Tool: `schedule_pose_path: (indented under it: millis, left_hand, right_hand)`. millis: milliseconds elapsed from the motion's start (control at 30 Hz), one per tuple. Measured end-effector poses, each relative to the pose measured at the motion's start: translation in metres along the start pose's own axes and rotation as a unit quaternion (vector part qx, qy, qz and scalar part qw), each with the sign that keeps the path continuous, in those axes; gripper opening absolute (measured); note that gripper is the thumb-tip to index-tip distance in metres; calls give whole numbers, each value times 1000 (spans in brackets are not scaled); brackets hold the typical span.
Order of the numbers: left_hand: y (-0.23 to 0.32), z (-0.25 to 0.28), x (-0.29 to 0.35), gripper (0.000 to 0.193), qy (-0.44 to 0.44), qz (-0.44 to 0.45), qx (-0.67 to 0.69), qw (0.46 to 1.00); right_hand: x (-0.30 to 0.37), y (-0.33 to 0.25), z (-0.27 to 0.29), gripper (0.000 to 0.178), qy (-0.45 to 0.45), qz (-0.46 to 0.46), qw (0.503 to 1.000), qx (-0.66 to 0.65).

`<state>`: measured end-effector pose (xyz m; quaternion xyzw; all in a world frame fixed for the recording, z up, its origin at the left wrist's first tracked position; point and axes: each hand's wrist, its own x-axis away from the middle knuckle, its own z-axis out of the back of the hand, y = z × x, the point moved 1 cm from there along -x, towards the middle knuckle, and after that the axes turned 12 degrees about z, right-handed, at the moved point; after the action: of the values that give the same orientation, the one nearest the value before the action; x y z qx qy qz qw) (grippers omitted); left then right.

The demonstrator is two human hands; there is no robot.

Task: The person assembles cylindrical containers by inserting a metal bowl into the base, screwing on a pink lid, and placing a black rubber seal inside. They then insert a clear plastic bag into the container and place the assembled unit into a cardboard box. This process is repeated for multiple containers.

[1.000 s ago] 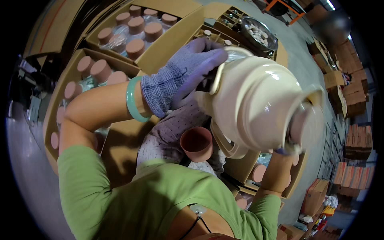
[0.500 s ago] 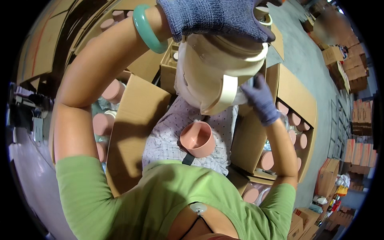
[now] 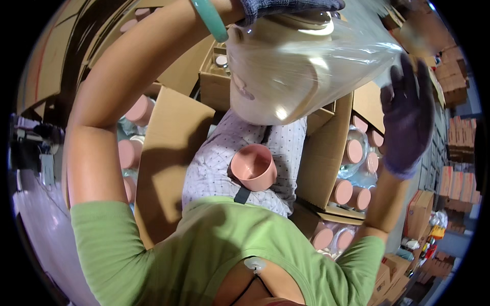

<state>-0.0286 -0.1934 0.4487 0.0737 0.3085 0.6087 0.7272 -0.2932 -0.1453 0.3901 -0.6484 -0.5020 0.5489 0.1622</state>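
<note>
A cream jug (image 3: 270, 66) hangs over my knees, inside a clear plastic bag (image 3: 352, 56). My gloved left hand (image 3: 291, 7) lies across the jug's top and grips it; part of that hand is cut off by the upper edge. The bag stretches out to the right in a point near the fingertips of my gloved right hand (image 3: 408, 115). That hand is raised, fingers spread and apart, with nothing seen in it. A pink cup (image 3: 260, 176) rests in my lap, its mouth tilted up, touched by neither hand.
Open cardboard boxes stand on both sides of my legs; the left box (image 3: 176, 137) and right box (image 3: 321, 153) hold bagged items with pink round tops (image 3: 342, 191). A smaller box (image 3: 214, 84) sits beyond my knees. Stacked cartons (image 3: 462, 137) line the far right.
My right hand has left the jug's side and swung outward to the right, its fingers opening. The plastic bag now spreads out over the jug. The jug has turned, so its handle no longer faces me.
</note>
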Motion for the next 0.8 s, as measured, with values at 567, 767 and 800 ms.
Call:
schedule_pose_path:
  millis: [567,767,800]
  left_hand:
    - [-60,-217,263,25,-149,-371,22,916]
    - [-95,-162,227,61,-116,-93,-72,986]
    - [-108,-166,230,68,-150,-53,-81,984]
  right_hand:
    - [101,131,-8,29,47,-33,978,200]
    - [105,131,-23,37,79,9,974,214]
    - [102,126,-29,38,61,5,972,228]
